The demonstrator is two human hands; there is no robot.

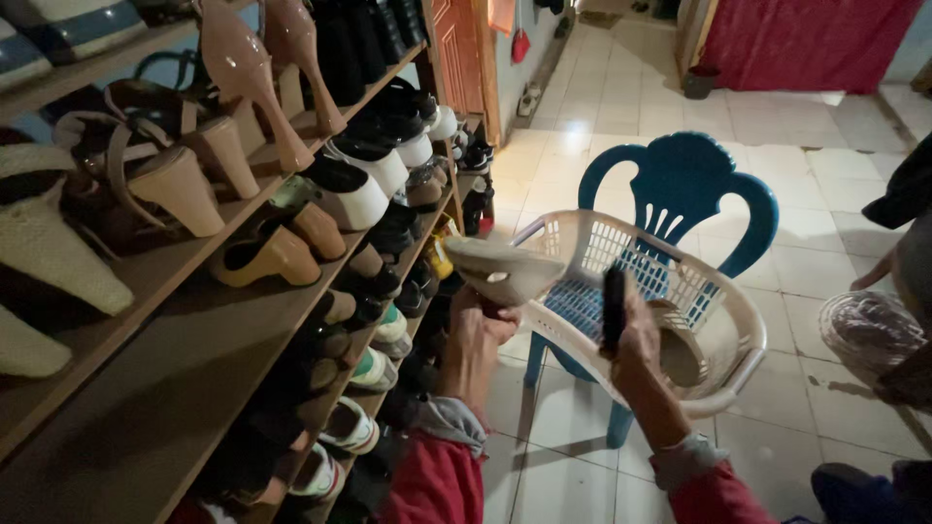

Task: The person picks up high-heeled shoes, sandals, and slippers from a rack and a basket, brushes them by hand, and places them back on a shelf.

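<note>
We grip a smooth beige shoe (500, 270) in our left hand (482, 330), just in front of the wooden shoe shelf (184, 359), and its long pointy shape lies sideways, toe toward the shelf. Our right hand (636, 335) is closed around a thin black brush (614, 309). Behind them, a cream plastic basket (723, 291) with holes sits on a blue chair (684, 184).

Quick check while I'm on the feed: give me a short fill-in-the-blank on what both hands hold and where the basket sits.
1. The left hand holds a beige ____.
2. The right hand grips a slim ____ object.
3. The white basket rests on a blue plastic ____.
4. The shoe rack stands on the person's ____ side.

Missing words: shoe; black; chair; left
</note>
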